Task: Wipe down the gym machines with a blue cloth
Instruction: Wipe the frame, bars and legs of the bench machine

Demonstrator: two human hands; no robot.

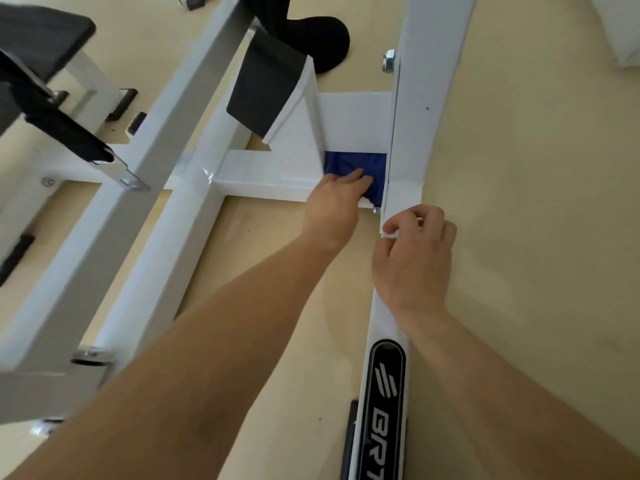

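Observation:
The blue cloth (356, 168) lies on the low white crossbar (256, 174) of the gym machine, tucked into the corner where it meets the long white beam (415, 126). My left hand (336, 206) reaches forward and presses the cloth with straight fingers laid flat on it. My right hand (412, 258) sits just right of it, thumb and curled fingers gripping the edge of the long white beam.
A black padded plate (263, 95) slopes above the crossbar. More white frame bars (114, 209) and a black seat pad (38, 39) are at the left. A black logo badge (384, 403) is on the beam near me. Beige floor (536, 202) lies to the right.

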